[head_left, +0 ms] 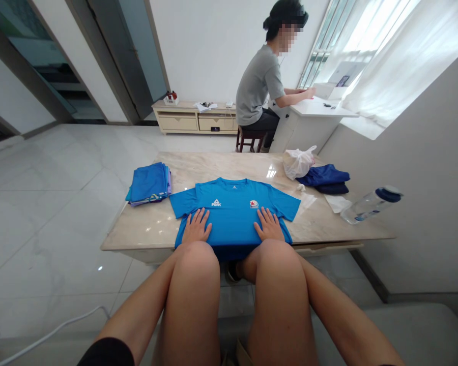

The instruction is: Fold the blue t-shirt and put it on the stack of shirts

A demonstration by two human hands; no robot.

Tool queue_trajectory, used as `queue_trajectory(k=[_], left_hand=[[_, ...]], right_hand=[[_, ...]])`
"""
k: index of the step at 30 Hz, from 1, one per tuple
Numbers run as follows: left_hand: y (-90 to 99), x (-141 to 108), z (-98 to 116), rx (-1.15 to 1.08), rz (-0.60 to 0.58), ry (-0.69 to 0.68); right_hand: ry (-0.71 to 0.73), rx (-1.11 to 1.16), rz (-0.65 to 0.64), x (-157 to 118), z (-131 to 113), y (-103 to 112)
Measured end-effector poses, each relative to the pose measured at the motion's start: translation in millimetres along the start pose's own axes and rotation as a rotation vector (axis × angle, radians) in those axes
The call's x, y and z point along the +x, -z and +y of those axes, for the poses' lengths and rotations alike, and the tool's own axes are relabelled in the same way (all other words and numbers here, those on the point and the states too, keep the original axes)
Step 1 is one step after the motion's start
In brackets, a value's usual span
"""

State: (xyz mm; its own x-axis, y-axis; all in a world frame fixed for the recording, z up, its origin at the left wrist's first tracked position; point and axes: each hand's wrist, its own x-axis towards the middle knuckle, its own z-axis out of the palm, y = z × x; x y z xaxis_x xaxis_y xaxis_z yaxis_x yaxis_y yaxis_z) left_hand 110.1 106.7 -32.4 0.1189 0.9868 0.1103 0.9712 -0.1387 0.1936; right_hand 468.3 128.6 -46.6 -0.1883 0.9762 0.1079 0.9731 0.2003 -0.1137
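A blue T-shirt [234, 216] lies spread out, front up, on the marble-topped table [137, 226], its collar at the far side and its lower part hanging over the near edge. Both sleeves are stretched out to the sides. My left hand [197, 226] rests flat on the left side of the shirt, fingers spread. On the shirt's right side, below the round badge, my right hand [269, 225] lies flat with its fingers apart. Neither hand grips the cloth.
Folded clothes [149, 183] are stacked at the table's left end. To the right are a white plastic bag [298, 162], dark blue cloth [324, 178] and a clear bottle [370, 206]. Beyond, a person [256, 86] sits at a white desk [316, 107].
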Motion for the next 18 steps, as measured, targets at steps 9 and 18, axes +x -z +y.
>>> queue_trajectory(k=[9,18], left_hand=[[4.5,-0.9,2.4,-0.004,-0.01,0.017],[3.6,-1.5,2.5,-0.006,0.013,0.01]], right_hand=[[-0.009,0.004,0.025,1.1,-1.5,-3.4],[-0.009,0.024,-0.006,1.1,0.1,2.3]])
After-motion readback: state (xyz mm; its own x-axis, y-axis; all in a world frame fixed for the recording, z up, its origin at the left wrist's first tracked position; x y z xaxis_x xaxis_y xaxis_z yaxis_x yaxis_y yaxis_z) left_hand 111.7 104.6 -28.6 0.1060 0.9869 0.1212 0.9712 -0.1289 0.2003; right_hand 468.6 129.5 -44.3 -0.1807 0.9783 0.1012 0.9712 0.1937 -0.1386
